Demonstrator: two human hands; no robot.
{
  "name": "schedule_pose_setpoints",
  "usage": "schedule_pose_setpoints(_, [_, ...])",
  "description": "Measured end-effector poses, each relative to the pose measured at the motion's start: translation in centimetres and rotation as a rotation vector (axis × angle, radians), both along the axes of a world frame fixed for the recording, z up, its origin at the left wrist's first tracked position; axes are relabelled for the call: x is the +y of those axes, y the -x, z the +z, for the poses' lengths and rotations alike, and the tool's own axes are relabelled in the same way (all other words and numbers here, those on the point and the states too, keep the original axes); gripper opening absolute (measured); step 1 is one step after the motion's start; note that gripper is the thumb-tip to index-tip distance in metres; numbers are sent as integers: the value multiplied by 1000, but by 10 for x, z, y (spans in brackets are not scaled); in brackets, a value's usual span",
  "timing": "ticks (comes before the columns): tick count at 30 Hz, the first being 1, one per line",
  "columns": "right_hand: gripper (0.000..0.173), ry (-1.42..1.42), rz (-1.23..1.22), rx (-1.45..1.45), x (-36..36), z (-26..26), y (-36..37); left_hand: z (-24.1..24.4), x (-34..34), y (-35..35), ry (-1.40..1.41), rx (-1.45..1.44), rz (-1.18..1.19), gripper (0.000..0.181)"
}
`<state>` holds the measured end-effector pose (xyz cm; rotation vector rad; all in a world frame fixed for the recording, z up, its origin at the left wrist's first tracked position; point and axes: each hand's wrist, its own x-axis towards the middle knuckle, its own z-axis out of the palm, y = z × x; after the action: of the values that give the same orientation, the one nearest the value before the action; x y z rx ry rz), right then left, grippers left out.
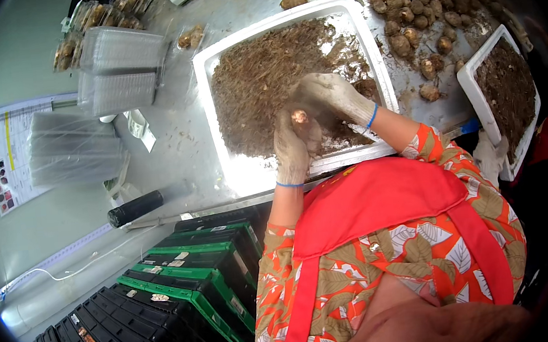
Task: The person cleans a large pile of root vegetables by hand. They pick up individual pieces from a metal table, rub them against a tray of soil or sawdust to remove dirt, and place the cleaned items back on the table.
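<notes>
Both my hands wear whitish knit gloves with blue cuffs, soiled at the fingers. A small root tuber, likely taro [300, 116], sits in the grip of my left hand [292, 144], its pale pinkish end facing up. Just above and to the right of it, my right hand [333, 91] is curled, with blurred fingers hidden under the back of the glove; whether they hold anything cannot be seen. Both hands are over a white foam tray [209, 113], whose floor is largely covered with brown fibrous peelings [255, 83].
Loose tubers [416, 6] are heaped at the back right. A co-worker's gloved hand [490, 155] is at another foam tray [475, 87]. Stacked clear plastic containers [119, 52], a black roll [135, 209] and a packed tuber box [191, 37] lie left. Black and green crates [180, 279] stand below the table.
</notes>
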<state>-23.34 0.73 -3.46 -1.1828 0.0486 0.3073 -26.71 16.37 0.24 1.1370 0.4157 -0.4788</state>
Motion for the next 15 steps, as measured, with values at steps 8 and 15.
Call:
schedule_pose_setpoints(8, [44,905,388,-329,-17,60,11,-10,10,-2,168,-282,47,42])
schedule_pose_setpoints(15, [42,959,613,-706,4,52,19,-19,19,-6,-282,-388,-141,43])
